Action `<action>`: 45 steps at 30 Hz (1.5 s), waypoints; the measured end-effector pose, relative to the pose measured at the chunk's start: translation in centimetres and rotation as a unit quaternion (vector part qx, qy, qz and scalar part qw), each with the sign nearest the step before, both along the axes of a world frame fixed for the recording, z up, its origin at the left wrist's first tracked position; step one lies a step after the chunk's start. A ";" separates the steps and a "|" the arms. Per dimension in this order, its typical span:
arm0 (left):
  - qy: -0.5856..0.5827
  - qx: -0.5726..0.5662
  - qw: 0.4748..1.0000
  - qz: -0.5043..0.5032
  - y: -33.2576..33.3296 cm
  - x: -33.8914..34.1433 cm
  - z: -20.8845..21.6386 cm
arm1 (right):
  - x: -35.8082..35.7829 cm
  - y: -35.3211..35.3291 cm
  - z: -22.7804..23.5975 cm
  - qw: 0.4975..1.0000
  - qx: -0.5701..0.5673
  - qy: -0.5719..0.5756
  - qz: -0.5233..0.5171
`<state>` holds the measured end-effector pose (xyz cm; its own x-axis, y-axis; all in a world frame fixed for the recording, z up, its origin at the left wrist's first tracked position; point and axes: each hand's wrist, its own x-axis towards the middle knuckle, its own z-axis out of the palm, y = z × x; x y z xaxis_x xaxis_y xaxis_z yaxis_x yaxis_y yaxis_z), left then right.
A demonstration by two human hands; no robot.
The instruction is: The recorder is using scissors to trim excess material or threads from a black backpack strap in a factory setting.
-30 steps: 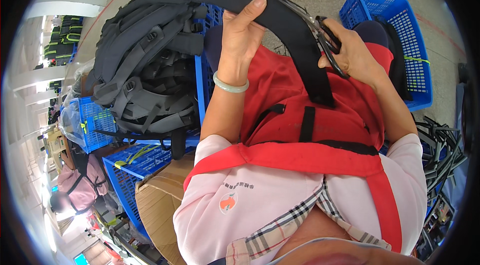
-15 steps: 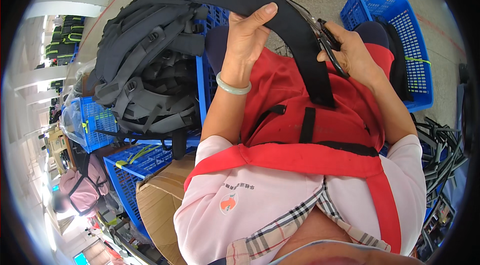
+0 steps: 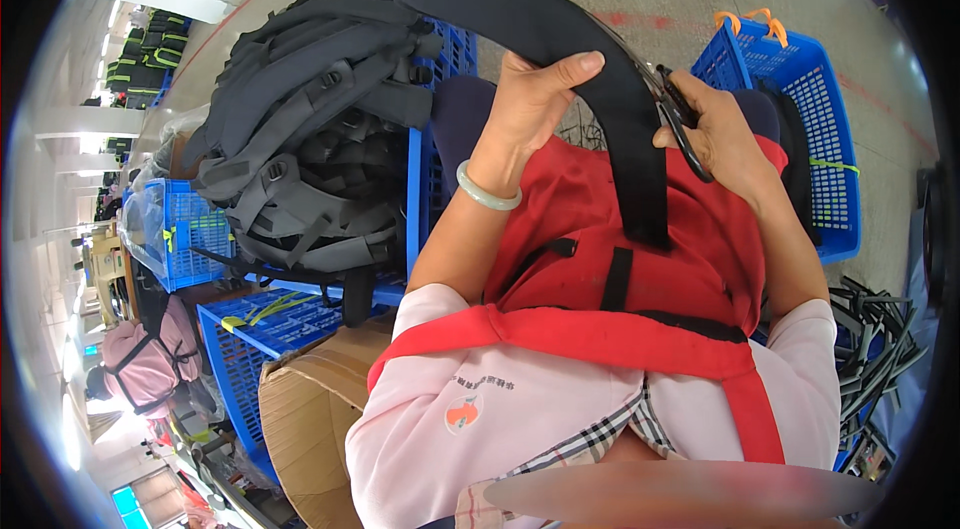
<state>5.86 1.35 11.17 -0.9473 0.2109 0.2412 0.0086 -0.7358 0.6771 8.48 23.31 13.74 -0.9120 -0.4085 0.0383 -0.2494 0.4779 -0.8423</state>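
Note:
A long, curved black padded strap (image 3: 500, 4) arches in front of me, its lower end over my red apron (image 3: 560, 184). My left hand (image 3: 530, 99) is closed on the strap's inner edge near the middle, thumb lying on top; a pale bangle (image 3: 488, 191) circles that wrist. In my right hand (image 3: 722, 124) is a pair of scissors (image 3: 684, 141) with black handles. Their blades point up and left along the strap's outer edge, partly behind it. Whether the blades touch the strap, I cannot tell.
Dark grey backpacks (image 3: 310, 39) are heaped at my left on blue crates. Nearer stand another blue crate (image 3: 235, 369) and a cardboard box (image 3: 320, 419). A blue basket (image 3: 835, 199) is at the right, with loose black strips (image 3: 875, 359) nearer. A person in pink (image 3: 150, 359) is far left.
The whole view has shifted, so the strap, hands and crates sit slightly lower and mostly further right. Both hands keep their holds, and the scissors stay along the strap's outer edge.

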 end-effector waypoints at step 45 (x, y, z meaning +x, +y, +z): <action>0.033 0.023 0.999 0.036 -0.7 -0.7 3.0 | -2.1 -1.3 4.3 0.989 0.089 0.117 0.003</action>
<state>5.15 0.63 14.17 -0.9415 0.1297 0.3112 0.1063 -0.7617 0.6392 6.39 22.00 18.07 -0.8843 -0.4326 0.1756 -0.4308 0.6111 -0.6640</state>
